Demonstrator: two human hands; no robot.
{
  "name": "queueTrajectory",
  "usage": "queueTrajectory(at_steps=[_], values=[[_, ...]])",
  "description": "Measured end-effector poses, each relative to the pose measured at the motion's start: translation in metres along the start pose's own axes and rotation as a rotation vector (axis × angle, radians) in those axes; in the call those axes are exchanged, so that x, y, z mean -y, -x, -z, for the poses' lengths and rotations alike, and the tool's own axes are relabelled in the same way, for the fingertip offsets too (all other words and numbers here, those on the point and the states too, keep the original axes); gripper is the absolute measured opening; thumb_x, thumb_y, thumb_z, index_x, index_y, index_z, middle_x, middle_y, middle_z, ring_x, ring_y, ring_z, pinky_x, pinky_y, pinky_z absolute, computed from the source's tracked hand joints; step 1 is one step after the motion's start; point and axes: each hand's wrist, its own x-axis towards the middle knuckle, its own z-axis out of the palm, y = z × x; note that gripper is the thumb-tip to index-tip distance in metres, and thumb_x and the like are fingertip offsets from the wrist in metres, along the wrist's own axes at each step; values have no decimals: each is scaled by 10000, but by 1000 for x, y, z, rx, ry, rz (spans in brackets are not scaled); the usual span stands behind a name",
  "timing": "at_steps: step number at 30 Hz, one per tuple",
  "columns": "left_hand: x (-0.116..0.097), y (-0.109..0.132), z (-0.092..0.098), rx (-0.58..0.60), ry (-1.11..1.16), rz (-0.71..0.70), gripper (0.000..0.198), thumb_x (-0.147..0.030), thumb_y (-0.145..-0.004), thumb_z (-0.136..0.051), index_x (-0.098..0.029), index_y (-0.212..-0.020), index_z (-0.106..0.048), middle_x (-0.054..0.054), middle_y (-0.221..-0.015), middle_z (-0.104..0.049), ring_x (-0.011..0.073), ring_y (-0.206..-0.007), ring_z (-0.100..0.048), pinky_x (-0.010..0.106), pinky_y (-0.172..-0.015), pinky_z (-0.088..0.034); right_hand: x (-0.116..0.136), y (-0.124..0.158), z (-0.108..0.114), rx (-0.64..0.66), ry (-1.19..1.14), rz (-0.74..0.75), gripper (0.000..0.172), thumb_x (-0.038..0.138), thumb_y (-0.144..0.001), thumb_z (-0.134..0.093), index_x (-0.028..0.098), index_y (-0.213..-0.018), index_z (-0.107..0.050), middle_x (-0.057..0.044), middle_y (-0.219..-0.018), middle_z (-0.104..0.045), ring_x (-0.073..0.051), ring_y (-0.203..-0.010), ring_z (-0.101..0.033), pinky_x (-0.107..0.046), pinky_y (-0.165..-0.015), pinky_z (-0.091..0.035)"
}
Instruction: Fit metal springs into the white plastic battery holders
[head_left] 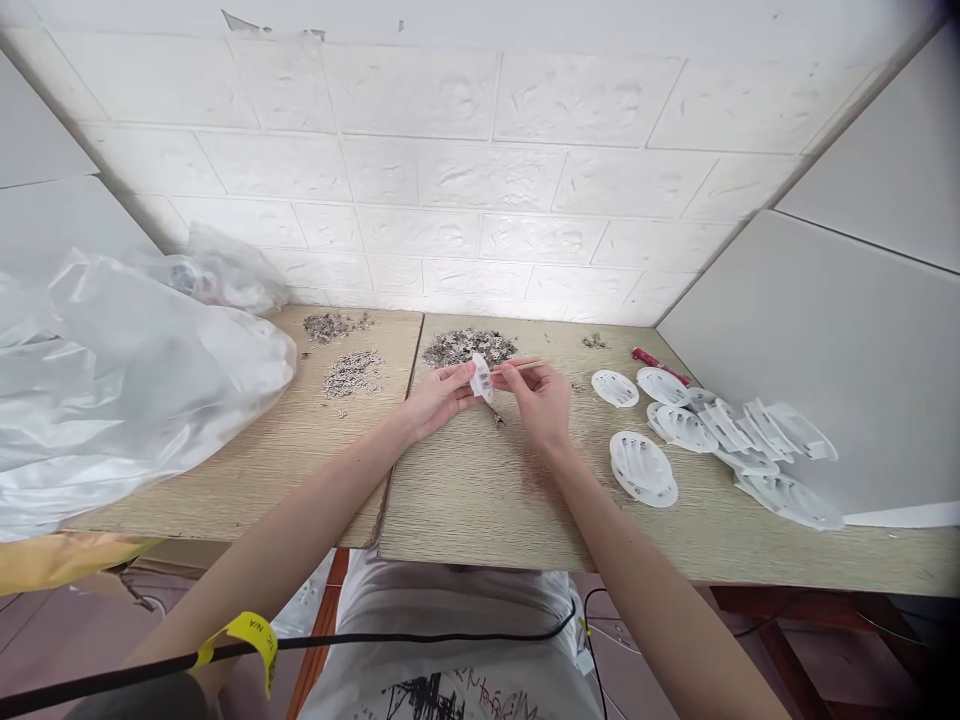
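Between thumb and fingers, my left hand (442, 400) grips a small white oval plastic piece (481, 378), tilted on edge, with small metal parts on its face. My right hand (541, 400) pinches a thin wooden stick (517, 368), its tip close to that piece; whether it touches I cannot tell. Just behind both hands lies a heap of small metal parts (469, 346). A small dark metal piece (497, 416) rests on the table below my fingers.
White oval pieces (643, 466) lie singly and stacked (739, 430) at the right, near a red tube (660, 365). Smaller piles of metal bits (352, 374) are on the left. A large clear plastic bag (135, 380) covers the left end. A black cable (420, 637) crosses in front.
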Motion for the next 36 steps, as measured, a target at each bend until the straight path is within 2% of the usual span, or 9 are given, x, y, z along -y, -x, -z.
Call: queueTrajectory(at_steps=[11, 16, 22, 29, 36], values=[[-1, 4, -4, -45, -20, -2, 242, -316, -773, -719, -100, -881, -708, 141, -969, -715, 221, -1028, -640, 419, -1045, -414, -1, 3, 3, 9, 195, 117, 201, 358, -822, -621, 169, -815, -690, -54, -767, -721, -192, -733, -699, -317, -698, -577], [0, 4, -3, 9, -36, -38, 256, -310, -730, -758, -101, -873, -717, 132, -961, -719, 226, -1030, -638, 424, -1047, -406, -4, 1, 5, 42, 134, 78, 212, 361, -814, -626, 161, -794, -692, -61, -795, -721, -197, -762, -705, -329, -740, -585], [1, 4, -1, 18, -39, -41, 268, -312, -718, -770, -106, -882, -719, 125, -963, -719, 221, -1022, -641, 411, -1039, -415, -5, 0, 5, 61, 74, 59, 233, 399, -792, -652, 169, -777, -689, -63, -795, -718, -210, -757, -709, -355, -743, -593], [0, 3, -3, -67, 23, -25, 252, -347, -794, -699, -123, -909, -702, 114, -955, -718, 199, -986, -657, 383, -1030, -440, 1, -3, 5, 13, -88, -18, 335, 499, -760, -671, 170, -819, -675, -71, -851, -731, -193, -757, -705, -377, -764, -608], [-2, 3, -4, -118, 53, -19, 335, -446, -812, -649, -136, -939, -673, 128, -992, -706, 220, -1002, -657, 401, -1028, -450, 0, -4, 8, 27, -113, -93, 383, 532, -715, -711, 155, -761, -663, -76, -775, -725, -182, -672, -694, -373, -720, -616]])
